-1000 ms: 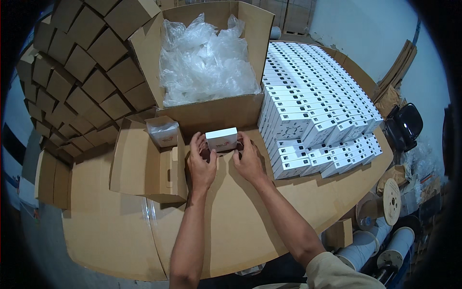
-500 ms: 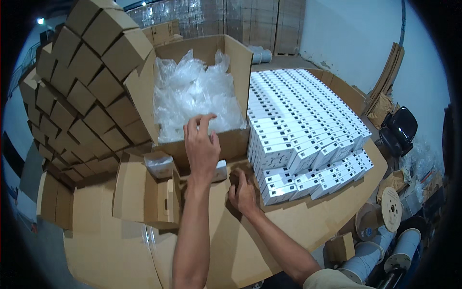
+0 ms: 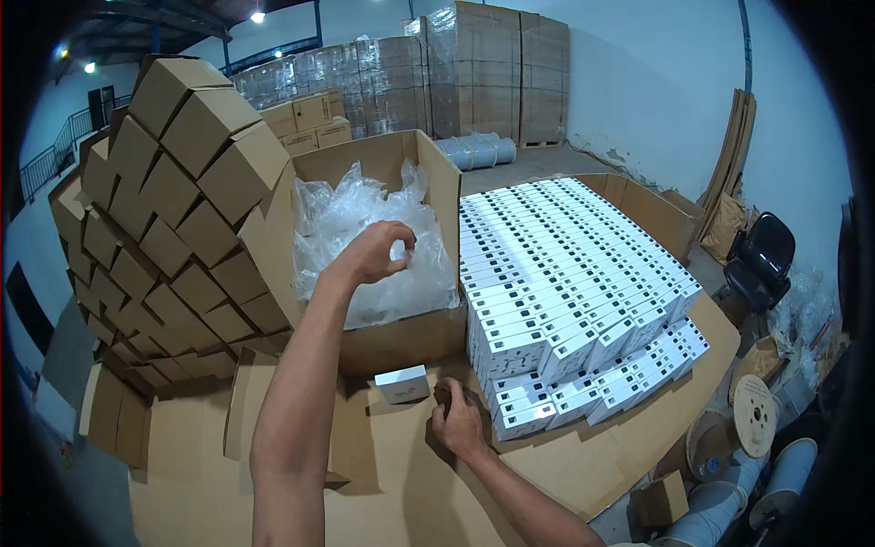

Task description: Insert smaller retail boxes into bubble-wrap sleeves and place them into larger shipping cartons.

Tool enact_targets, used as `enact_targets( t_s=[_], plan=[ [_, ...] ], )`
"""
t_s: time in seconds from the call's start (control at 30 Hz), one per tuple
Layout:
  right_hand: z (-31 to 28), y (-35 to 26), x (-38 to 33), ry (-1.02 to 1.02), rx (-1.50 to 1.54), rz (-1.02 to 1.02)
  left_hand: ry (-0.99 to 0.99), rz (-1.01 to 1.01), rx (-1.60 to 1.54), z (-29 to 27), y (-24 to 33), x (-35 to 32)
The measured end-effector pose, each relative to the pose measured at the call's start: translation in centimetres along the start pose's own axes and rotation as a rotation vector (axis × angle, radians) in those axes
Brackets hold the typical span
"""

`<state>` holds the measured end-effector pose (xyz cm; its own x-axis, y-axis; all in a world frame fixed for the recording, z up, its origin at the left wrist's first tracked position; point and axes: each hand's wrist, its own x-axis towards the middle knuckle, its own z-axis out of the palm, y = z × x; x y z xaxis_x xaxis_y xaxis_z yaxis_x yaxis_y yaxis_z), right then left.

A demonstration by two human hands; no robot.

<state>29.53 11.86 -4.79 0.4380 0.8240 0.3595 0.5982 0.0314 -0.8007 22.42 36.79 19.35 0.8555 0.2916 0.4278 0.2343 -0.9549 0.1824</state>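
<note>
The big carton [image 3: 406, 345] has one box pile [image 3: 169, 202] left, one stack [image 3: 583, 273] right, one white box [image 3: 402, 387] in front. Left hand [image 3: 381, 252] curls, thumb apart; right hand [image 3: 458, 422] bends, any pinch unclear.

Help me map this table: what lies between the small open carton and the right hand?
The head view shows one small white box between the small open carton and the right hand.
</note>
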Motion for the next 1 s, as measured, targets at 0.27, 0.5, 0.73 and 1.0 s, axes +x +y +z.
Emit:
enact_targets(
  t_s=[0.27, 0.5, 0.73, 1.0],
  plan=[
    [0.1, -0.1, 0.2, 0.007, 0.026, -0.011, 0.2, -0.238, -0.227, -2.0, -0.8, -0.5],
    [-0.1, 0.7, -0.3, -0.004, 0.045, -0.016, 0.645, -0.301, -0.936, -5.1, 4.2, -2.3],
    [-0.2, 1.9, -0.2, 0.095, 0.073, -0.153, 0.836, -0.43, -1.409, -0.3, 14.7, -10.3],
    [-2.9, 1.3, -3.5, -0.15, 0.885, 0.278, 0.888, -0.841, -1.492, 13.5, 19.4, -22.9]
  ],
)
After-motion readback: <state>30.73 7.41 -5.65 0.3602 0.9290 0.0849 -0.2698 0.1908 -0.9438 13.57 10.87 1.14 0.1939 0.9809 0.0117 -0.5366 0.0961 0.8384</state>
